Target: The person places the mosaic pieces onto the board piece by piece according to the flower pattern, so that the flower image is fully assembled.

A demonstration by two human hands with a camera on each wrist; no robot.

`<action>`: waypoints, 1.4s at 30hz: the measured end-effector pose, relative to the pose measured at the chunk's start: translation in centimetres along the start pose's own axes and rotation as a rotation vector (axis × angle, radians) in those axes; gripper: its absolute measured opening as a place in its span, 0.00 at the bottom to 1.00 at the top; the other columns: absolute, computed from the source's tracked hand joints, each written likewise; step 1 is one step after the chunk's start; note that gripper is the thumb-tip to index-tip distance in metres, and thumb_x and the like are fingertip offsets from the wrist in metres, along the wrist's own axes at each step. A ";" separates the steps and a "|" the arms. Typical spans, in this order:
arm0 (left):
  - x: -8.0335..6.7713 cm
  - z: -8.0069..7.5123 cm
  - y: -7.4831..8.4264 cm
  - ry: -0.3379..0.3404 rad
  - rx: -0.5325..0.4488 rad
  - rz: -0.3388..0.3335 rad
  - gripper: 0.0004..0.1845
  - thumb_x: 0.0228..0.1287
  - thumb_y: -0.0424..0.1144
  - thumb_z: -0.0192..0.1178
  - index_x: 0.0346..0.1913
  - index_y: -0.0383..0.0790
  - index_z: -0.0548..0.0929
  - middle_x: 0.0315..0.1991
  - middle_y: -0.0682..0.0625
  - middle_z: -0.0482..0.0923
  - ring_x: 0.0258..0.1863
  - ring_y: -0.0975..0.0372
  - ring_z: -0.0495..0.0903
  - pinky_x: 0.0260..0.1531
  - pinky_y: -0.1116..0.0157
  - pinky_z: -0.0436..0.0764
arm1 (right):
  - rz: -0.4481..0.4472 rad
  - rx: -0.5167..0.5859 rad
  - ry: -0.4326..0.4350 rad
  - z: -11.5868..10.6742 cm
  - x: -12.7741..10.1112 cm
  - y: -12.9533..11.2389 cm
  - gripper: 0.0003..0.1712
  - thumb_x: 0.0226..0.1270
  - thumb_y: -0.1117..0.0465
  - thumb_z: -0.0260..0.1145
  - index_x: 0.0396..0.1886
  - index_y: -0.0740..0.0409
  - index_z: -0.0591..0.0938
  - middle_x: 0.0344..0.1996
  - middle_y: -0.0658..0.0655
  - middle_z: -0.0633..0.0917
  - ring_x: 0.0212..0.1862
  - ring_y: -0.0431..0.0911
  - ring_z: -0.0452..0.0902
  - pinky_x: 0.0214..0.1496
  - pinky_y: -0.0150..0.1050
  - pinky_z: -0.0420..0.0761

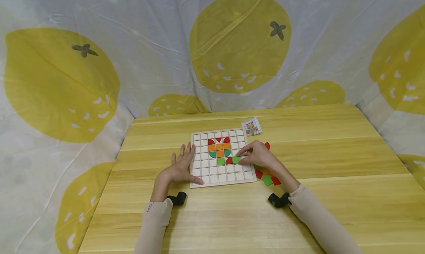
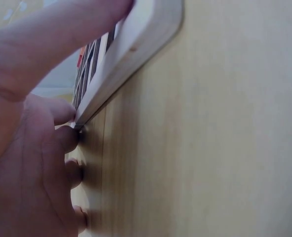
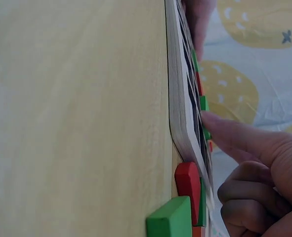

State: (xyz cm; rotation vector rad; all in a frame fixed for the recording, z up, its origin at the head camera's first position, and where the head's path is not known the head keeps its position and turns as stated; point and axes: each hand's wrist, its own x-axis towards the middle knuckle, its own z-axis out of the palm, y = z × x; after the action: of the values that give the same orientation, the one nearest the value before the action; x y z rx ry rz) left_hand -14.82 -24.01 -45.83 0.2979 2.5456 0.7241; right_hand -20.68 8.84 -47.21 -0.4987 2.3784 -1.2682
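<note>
A white wooden grid board lies on the table, with red, orange and green pieces set in its upper middle cells. My left hand lies flat along the board's left edge, fingers straight and thumb on the bottom left corner; the left wrist view shows the thumb over the board's rim. At the board's right side, my right hand pinches a green square piece with index fingertip and thumb, its other fingers curled. In the right wrist view the index finger reaches onto the board.
Loose red, green and orange pieces lie just right of the board, under my right wrist, seen close as a red piece and a green piece. A small pattern card sits beyond the board's top right corner. A lemon-print cloth hangs behind.
</note>
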 end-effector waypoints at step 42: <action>-0.1 0.0 -0.1 0.000 -0.009 0.000 0.76 0.49 0.56 0.81 0.84 0.38 0.33 0.85 0.43 0.19 0.82 0.45 0.16 0.76 0.33 0.20 | 0.117 0.074 0.084 -9.1 -2.3 5.8 0.20 0.68 0.63 0.72 0.58 0.63 0.86 0.14 0.44 0.58 0.19 0.38 0.50 0.24 0.33 0.56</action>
State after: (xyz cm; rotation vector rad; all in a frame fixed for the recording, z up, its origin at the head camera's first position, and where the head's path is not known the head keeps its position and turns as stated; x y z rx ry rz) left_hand -14.77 -24.06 -45.84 0.2954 2.5420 0.7353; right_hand -23.98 19.38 -47.09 -0.2851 2.3800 -1.3433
